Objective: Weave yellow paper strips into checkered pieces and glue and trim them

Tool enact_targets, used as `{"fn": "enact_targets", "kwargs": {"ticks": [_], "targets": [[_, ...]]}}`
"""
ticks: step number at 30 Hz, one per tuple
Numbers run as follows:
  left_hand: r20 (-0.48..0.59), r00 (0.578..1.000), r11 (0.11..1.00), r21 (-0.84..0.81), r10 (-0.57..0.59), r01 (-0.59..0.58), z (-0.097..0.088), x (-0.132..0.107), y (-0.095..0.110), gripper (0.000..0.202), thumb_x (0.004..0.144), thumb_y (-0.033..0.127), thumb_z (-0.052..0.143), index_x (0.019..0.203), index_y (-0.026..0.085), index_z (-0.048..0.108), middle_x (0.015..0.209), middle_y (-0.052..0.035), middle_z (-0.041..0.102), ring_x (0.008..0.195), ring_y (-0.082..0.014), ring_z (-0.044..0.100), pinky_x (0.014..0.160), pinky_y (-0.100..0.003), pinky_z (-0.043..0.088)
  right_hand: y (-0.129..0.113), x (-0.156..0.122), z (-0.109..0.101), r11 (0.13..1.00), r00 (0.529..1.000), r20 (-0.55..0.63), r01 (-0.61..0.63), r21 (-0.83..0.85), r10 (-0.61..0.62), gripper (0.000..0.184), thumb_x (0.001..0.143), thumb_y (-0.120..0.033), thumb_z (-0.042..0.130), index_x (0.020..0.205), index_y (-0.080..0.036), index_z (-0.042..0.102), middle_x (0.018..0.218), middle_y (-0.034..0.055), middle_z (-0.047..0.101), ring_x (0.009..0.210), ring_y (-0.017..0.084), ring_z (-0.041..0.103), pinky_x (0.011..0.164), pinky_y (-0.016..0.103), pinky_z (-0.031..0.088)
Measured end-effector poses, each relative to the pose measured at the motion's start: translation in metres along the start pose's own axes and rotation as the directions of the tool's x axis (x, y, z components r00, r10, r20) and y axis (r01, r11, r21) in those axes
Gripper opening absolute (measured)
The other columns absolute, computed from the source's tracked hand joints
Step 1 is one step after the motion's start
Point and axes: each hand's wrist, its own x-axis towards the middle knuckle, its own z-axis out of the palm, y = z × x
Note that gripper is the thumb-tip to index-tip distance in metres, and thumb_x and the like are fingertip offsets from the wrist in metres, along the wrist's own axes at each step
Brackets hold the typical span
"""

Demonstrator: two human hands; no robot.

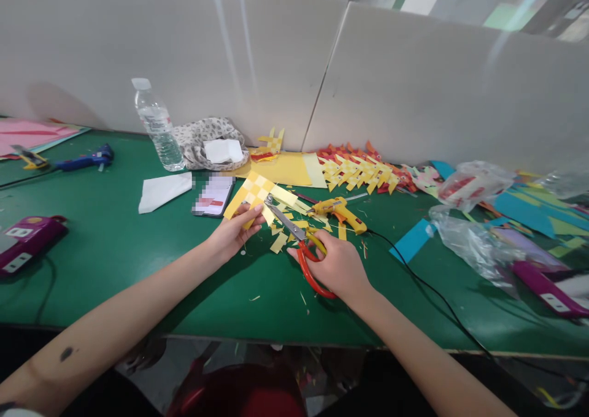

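Note:
My left hand [237, 228] pinches a woven yellow paper piece [260, 193] by its lower edge and holds it just above the green table [115, 251]. My right hand [338, 263] grips red-handled scissors [301, 242], fingers through the loops. The blades point up and left and meet the loose yellow strips of the woven piece. Cut yellow scraps [278, 241] lie beneath the blades.
A yellow glue gun [340, 211] with a black cord lies right of the scissors. A phone [213, 195], water bottle [157, 126], white paper [164, 191], patterned pouch [209, 141], finished woven pieces [359, 168] and plastic bags [473, 239] surround them. Purple devices sit at both sides.

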Motion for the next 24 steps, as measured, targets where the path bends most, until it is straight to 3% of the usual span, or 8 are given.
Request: {"fn": "enact_targets", "kwargs": {"ticks": [13,24], "targets": [[0.024,0.996,0.996,0.003,-0.084,0.084,0.0004,-0.0018,-0.0011,0.022,0.060,0.018,0.077,0.073,0.017,0.059,0.068,0.0017,0.066,0.059,-0.0085,0.065,0.047,-0.011,0.052,0.0028,-0.0011,0.0021,0.999,0.997,-0.073,0.030,-0.025,-0.032,0.032,0.075,-0.049,0.050,0.074,-0.018,0.056,0.057,0.0032,0.058,0.050,0.016,0.055,0.048,0.024,0.033],[0.052,0.993,0.991,0.092,-0.106,0.101,0.0005,-0.0019,-0.0026,0.020,0.059,0.019,0.078,0.069,0.016,0.061,0.061,-0.0002,0.066,0.057,-0.0087,0.065,0.048,-0.010,0.051,-0.0003,-0.0010,-0.0010,0.999,0.999,-0.050,0.022,0.024,-0.020,0.036,0.071,-0.054,0.055,0.063,-0.020,0.046,0.048,-0.0039,0.040,0.045,0.010,0.034,0.046,0.024,0.028]]}}
